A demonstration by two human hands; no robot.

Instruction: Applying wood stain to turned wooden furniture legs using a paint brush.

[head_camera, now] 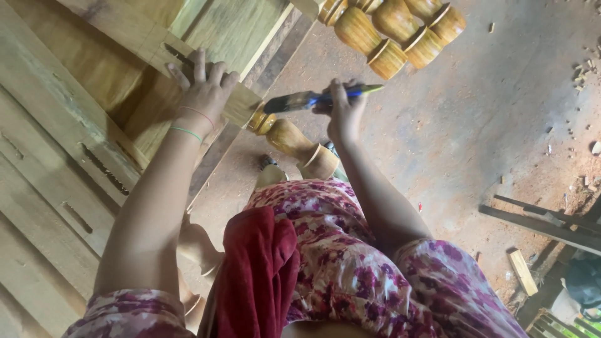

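The right hand (343, 109) is closed tight around a paintbrush (319, 97). The paintbrush lies almost flat, sideways across the picture. Its handle is blue with a bit of yellow-green at the far end, and that end sticks out past the fingers to the right. Its dark bristles point left, toward the wood. The bristle tip sits just beside the corner of a wooden frame (188, 56) and close to a turned wooden leg (294, 143). I cannot tell if the bristles touch the wood. The left hand (203, 87) lies on top of the wooden frame with its fingers spread out, pressing down on a flat board. It is not wrapped around anything. There are thin bands, one pink and one green, on that wrist. The wooden frame is pale yellow-brown, made of flat boards, and fills the left side of the view. The turned wooden leg is round and bumpy, golden brown and a little shiny. More round wooden pieces (394, 28) of the same colour sit together at the top. The person wears a dress with pink and purple flowers and has a dark red cloth (256, 275) in their lap. The floor (476, 125) is brown dirt with small wood chips on it.
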